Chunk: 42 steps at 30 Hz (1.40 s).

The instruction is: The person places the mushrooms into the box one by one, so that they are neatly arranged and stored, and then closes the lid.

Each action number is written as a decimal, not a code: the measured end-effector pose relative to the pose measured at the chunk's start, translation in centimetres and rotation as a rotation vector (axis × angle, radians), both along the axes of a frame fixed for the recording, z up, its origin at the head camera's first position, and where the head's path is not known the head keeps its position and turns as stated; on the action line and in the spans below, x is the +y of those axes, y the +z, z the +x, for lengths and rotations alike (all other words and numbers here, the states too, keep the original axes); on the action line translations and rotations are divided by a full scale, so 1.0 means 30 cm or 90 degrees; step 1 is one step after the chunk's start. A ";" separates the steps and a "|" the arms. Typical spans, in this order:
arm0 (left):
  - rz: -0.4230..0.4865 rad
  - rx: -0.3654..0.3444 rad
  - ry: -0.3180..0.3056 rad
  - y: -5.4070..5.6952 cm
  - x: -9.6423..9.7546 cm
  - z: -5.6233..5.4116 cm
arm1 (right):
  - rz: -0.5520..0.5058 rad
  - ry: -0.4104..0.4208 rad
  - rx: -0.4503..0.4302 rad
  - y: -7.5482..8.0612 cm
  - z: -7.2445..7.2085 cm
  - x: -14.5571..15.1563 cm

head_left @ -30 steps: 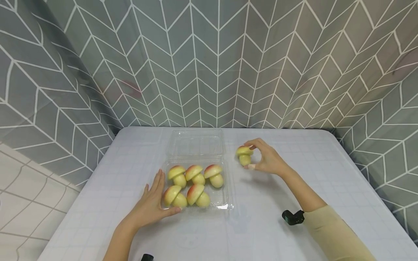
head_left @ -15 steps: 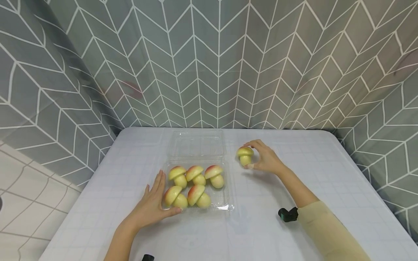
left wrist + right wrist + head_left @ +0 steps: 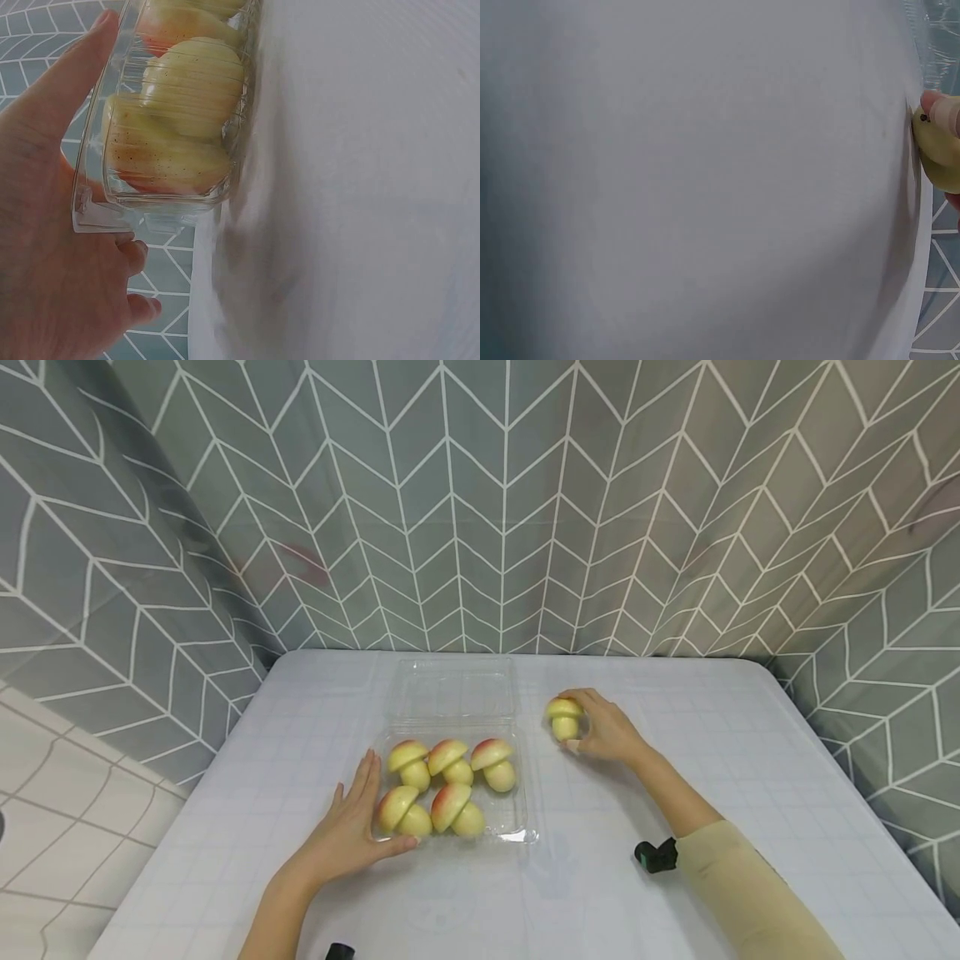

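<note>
My right hand (image 3: 609,727) pinches a yellow mushroom-shaped piece (image 3: 564,720) to the right of the clear plastic box (image 3: 513,814). Its fingers reach over the cap and the thumb is at the stem's lower end. The right wrist view catches only part of this piece (image 3: 941,154), at its right edge. My left hand (image 3: 345,827) rests against the box's near-left corner, fingers straight along the left side and thumb along the front. Inside lie several similar pieces (image 3: 450,810) with red-tinged caps, in two rows. The box's near wall (image 3: 161,199) shows in the left wrist view.
The box's clear lid (image 3: 453,689) lies folded back behind it. All this is on a table with a white cloth (image 3: 600,860); a grey patterned curtain (image 3: 480,527) hangs behind. A black device (image 3: 656,856) sits at the right sleeve.
My right hand has closed in from a loose reach round the mushroom-shaped piece to a pinch on it, and the piece now stands straighter. The left hand and box have stayed put.
</note>
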<state>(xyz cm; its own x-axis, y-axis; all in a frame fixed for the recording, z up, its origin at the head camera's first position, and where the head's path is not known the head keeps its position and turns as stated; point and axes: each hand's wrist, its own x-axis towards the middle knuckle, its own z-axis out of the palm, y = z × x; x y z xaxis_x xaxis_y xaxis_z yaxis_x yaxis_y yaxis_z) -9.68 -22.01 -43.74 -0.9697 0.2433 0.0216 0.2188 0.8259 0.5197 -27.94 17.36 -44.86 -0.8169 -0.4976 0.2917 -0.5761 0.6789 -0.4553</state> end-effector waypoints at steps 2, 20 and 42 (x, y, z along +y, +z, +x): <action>0.000 0.001 -0.002 0.002 -0.001 -0.001 | 0.002 -0.007 0.003 0.000 0.003 -0.001; 0.001 -0.006 -0.004 0.005 -0.001 -0.002 | -0.004 -0.038 0.015 0.048 0.057 -0.009; 0.001 -0.003 -0.005 0.013 0.000 -0.002 | -0.120 0.132 0.105 0.190 0.144 -0.130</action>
